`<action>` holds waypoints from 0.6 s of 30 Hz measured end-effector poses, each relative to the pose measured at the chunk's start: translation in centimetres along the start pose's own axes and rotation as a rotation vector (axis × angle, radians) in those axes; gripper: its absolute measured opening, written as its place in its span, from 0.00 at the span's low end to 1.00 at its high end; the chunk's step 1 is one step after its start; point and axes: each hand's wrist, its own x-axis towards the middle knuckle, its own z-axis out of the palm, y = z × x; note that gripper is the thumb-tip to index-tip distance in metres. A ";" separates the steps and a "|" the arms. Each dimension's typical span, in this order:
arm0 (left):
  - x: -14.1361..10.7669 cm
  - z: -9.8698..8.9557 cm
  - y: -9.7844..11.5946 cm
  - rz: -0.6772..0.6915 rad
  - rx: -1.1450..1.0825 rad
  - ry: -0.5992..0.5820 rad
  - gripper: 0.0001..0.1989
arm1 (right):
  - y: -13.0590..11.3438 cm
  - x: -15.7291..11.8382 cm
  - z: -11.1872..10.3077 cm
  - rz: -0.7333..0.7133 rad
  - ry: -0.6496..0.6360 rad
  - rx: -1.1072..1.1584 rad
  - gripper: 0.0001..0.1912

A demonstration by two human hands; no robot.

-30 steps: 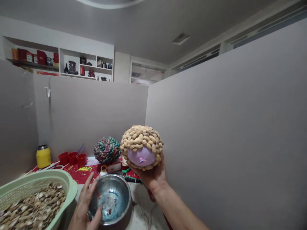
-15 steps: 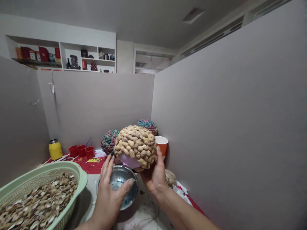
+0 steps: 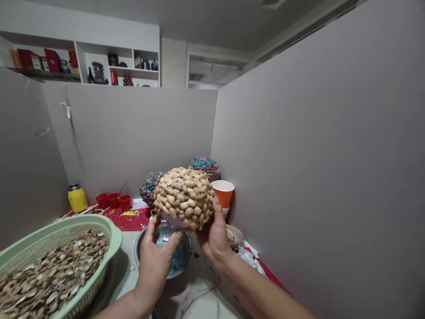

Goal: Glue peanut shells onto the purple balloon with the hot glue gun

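A ball covered in whole peanuts (image 3: 184,195) is held up over a table (image 3: 202,299) in a grey-walled booth, its lower near side showing a patch of pale purple. The right hand (image 3: 215,241) is clamped on it from the right and below, thumb against the shells. At the ball's lower left, the left hand (image 3: 156,250) has thumb and fingers apart, the tips up against its underside; whether they grip it cannot be told.

Below the ball stands a metal bowl (image 3: 183,259) (its inside stained blue), partly hidden by the left hand. At near left, a green basket (image 3: 115,239) holds a heap of peanut shells (image 3: 63,274). Two multicoloured balls (image 3: 204,168) sit at the far side, one behind the peanut ball to the left, the other to the right. An orange cup (image 3: 224,193) stands just right of the ball, with a coil of twine (image 3: 235,236) nearer. At far left, three red cups (image 3: 113,200) line up beside a yellow jar (image 3: 78,199).
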 end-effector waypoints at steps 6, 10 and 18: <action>-0.5 0.6 -0.7 -0.003 -0.068 0.038 0.32 | 0.3 -0.3 0.0 -0.019 0.052 0.002 0.33; -0.5 0.7 -0.3 -0.013 -0.110 0.046 0.32 | 0.7 -0.5 0.0 -0.035 0.063 -0.011 0.33; -0.3 0.6 -0.2 -0.001 -0.209 0.006 0.29 | 1.3 -0.3 -0.9 -0.072 0.025 -0.087 0.27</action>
